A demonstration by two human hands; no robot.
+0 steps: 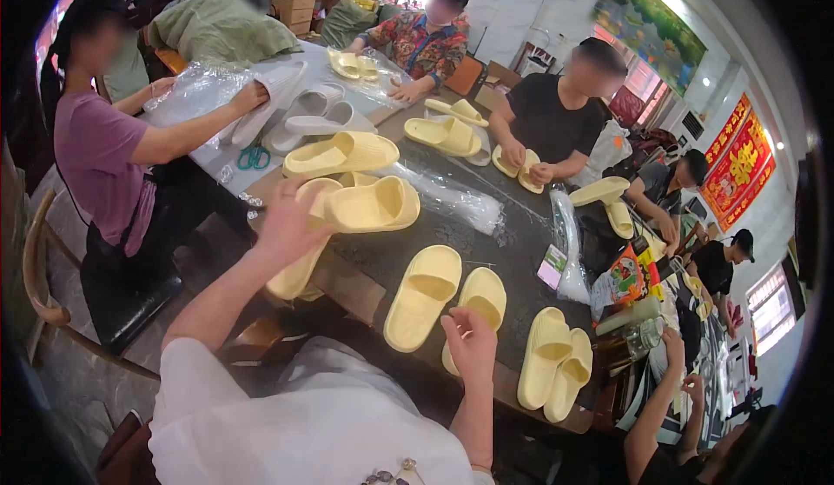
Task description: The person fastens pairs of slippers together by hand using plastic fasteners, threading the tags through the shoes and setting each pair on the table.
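My left hand [294,231] is at a pale yellow slipper [295,275] by the table's near left edge, fingers curled over its upper part. Beside that hand lie more yellow slippers, one with a wide strap [373,204] and another just behind it [341,153]. My right hand [472,346] hovers over a yellow slipper [483,297], covering part of it. Its thumb and fingertips are pinched together; anything between them is too small to make out. A matching slipper [423,298] lies just left of it. Farther right rests another yellow pair [554,363].
Clear plastic bags [456,200] lie across the dark table [373,263]. A phone [552,267] and a glass jar [643,337] are to the right. Teal scissors [253,157] and white slippers [330,120] lie far left. Several people work around the table.
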